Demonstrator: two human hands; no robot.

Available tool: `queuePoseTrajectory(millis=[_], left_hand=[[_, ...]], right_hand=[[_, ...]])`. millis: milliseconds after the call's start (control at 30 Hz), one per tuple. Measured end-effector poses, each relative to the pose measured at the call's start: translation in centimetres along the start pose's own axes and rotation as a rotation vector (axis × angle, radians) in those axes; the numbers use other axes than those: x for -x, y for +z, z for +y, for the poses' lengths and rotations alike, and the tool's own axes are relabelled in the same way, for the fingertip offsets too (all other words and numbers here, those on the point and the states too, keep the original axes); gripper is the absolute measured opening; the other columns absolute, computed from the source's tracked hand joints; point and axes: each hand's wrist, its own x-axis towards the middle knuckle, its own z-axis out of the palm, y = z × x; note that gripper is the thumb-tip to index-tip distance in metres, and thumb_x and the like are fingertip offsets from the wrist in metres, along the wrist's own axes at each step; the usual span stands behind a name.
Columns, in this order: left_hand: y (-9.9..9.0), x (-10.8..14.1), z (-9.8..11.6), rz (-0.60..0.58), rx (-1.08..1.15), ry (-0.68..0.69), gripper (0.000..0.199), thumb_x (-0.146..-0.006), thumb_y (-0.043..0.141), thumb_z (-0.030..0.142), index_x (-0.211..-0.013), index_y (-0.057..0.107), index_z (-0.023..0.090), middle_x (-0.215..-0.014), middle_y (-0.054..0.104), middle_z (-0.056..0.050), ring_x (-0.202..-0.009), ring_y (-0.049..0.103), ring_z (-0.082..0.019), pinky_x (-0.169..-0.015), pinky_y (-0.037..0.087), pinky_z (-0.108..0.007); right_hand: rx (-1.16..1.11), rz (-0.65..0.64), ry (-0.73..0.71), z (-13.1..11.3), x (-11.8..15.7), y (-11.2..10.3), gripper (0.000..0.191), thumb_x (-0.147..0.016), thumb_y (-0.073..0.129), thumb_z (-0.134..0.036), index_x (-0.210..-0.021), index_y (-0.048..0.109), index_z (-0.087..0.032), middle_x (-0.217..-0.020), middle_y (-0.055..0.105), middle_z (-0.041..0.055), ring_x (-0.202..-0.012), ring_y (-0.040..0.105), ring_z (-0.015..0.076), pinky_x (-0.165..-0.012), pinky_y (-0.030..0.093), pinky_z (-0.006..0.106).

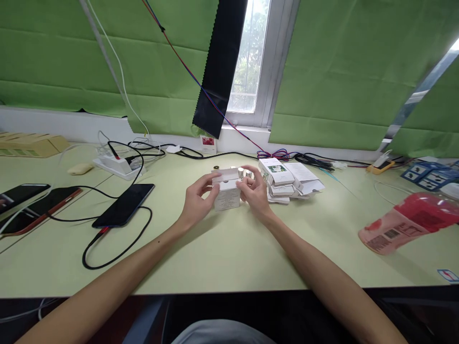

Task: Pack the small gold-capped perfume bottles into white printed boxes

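A small white box [227,198] with fine print on its front stands upright between my two hands, its top flap raised. My left hand [199,200] grips the box's left side, thumb in front near the top edge. On the right side, my right hand [255,192] holds it near the upper corner with thumb and fingers. Small shiny metallic-capped items [241,172] show just behind the box, partly hidden by my right hand. A pile of white boxes [281,177] lies to the right of my right hand.
A black phone [124,205] with a looped cable lies left; two more devices are farther left. A power strip [116,165] and cables run along the wall. A pink-red bottle [398,224] lies right, with blue boxes [428,176] behind it.
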Motion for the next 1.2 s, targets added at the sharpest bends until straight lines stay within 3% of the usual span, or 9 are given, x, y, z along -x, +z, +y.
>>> queuePoseTrajectory(millis=[100,167,267,400,533,767,967,1200], left_hand=[[0.0,0.0,-0.2,-0.005,-0.004,-0.015,0.045,-0.091,0.062,0.039,-0.134,0.053,0.026,-0.104,0.070,-0.005,-0.095,0.069,-0.018,-0.082,0.059,-0.031],[0.0,-0.1,-0.3,0.007,0.007,-0.036,0.052,-0.091,0.061,0.038,-0.139,0.045,0.027,-0.094,0.069,-0.003,-0.092,0.069,-0.017,-0.079,0.058,-0.030],[0.0,-0.2,-0.4,-0.011,0.002,-0.040,0.039,-0.091,0.060,0.039,-0.126,0.056,0.024,-0.100,0.071,-0.005,-0.093,0.069,-0.018,-0.081,0.058,-0.031],[-0.1,-0.1,-0.1,-0.047,-0.042,-0.003,0.023,-0.092,0.057,0.038,-0.100,0.070,0.021,-0.108,0.072,-0.007,-0.103,0.067,-0.021,-0.086,0.057,-0.033],[-0.2,0.0,0.1,-0.040,-0.045,0.015,0.023,-0.092,0.057,0.036,-0.102,0.074,0.023,-0.107,0.072,-0.006,-0.103,0.067,-0.020,-0.083,0.057,-0.031],[-0.1,0.1,0.3,-0.036,-0.033,-0.035,0.027,-0.091,0.054,0.032,-0.104,0.077,0.024,-0.110,0.073,-0.006,-0.104,0.066,-0.021,-0.080,0.054,-0.031],[-0.2,0.0,-0.3,-0.010,0.048,-0.139,0.035,-0.091,0.047,0.029,-0.106,0.078,0.020,-0.116,0.074,-0.007,-0.112,0.064,-0.024,-0.089,0.051,-0.033],[-0.4,0.1,-0.8,-0.059,0.161,-0.139,0.038,-0.094,0.045,0.030,-0.112,0.077,0.020,-0.123,0.072,-0.008,-0.116,0.063,-0.026,-0.093,0.051,-0.035]], right_hand=[[-0.008,-0.015,0.034,-0.1,-0.2,-0.1,0.062,-0.077,0.072,-0.033,-0.135,0.048,-0.028,-0.054,0.041,-0.0141,-0.044,0.039,0.0082,-0.042,0.035,0.020],[-0.007,-0.058,0.074,0.2,-0.4,-0.2,0.056,-0.078,0.071,-0.035,-0.130,0.055,-0.025,-0.052,0.039,-0.0134,-0.043,0.037,0.0079,-0.041,0.034,0.021],[0.014,-0.060,0.085,0.6,-0.8,-0.4,0.039,-0.078,0.068,-0.036,-0.115,0.066,-0.022,-0.051,0.038,-0.0112,-0.041,0.035,0.0080,-0.039,0.032,0.023],[0.128,-0.076,-0.033,1.1,-0.7,-0.4,0.022,-0.081,0.060,-0.031,-0.095,0.074,-0.021,-0.054,0.042,-0.0070,-0.044,0.038,0.0086,-0.042,0.033,0.024],[0.227,-0.059,-0.132,1.5,-0.4,-0.4,0.022,-0.085,0.058,-0.031,-0.094,0.075,-0.022,-0.061,0.050,-0.0036,-0.052,0.043,0.0099,-0.047,0.034,0.024],[0.211,-0.068,-0.133,1.4,-0.2,-0.3,0.025,-0.089,0.058,-0.036,-0.100,0.074,-0.020,-0.068,0.056,-0.0008,-0.058,0.046,0.0113,-0.051,0.037,0.024],[0.167,-0.115,-0.113,0.3,0.3,-0.3,0.029,-0.088,0.055,-0.036,-0.102,0.074,-0.019,-0.064,0.045,-0.0043,-0.052,0.043,0.0097,-0.048,0.036,0.024],[0.362,-0.126,-0.211,0.8,0.2,-0.3,0.034,-0.089,0.064,-0.045,-0.108,0.072,-0.018,-0.062,0.043,-0.0048,-0.058,0.039,0.0112,-0.055,0.035,0.026]])
